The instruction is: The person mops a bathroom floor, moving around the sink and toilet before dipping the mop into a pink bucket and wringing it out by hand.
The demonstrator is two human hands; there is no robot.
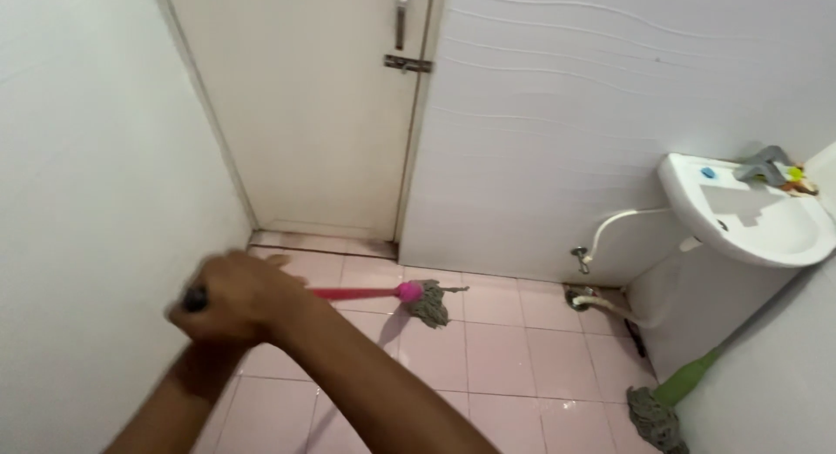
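Pink tiles (501,345) cover the floor of a small washroom, and a mop (383,294) with a pink handle is stretched out low across them, its grey string head (431,304) resting on the floor near the threshold of the closed white door (305,114). Both hands are stacked at the near end of the handle: the right hand (239,293) is clenched around the dark end of the grip, while the left hand (205,349) sits just beneath it, mostly hidden, so I cannot tell how firmly it grasps, though its arm lines up with the same handle. The picture is blurred about the hands, so finer finger placement is unclear. To mop well from this stance, it seems best to keep the head flat on the tiles, press evenly, and draw it along the grout lines rather than letting the strings trail, taking care beside the door sill where dirt tends to gather. Off to the right, a white washbasin (749,215) hangs on the wall with a grey tap (760,167) and small items on its rim; a white hose (614,223) runs below it toward a floor drain (582,297). A second mop with a green handle (688,380) leans under the basin, its grey head (655,419) on the floor, well apart from the pink one.
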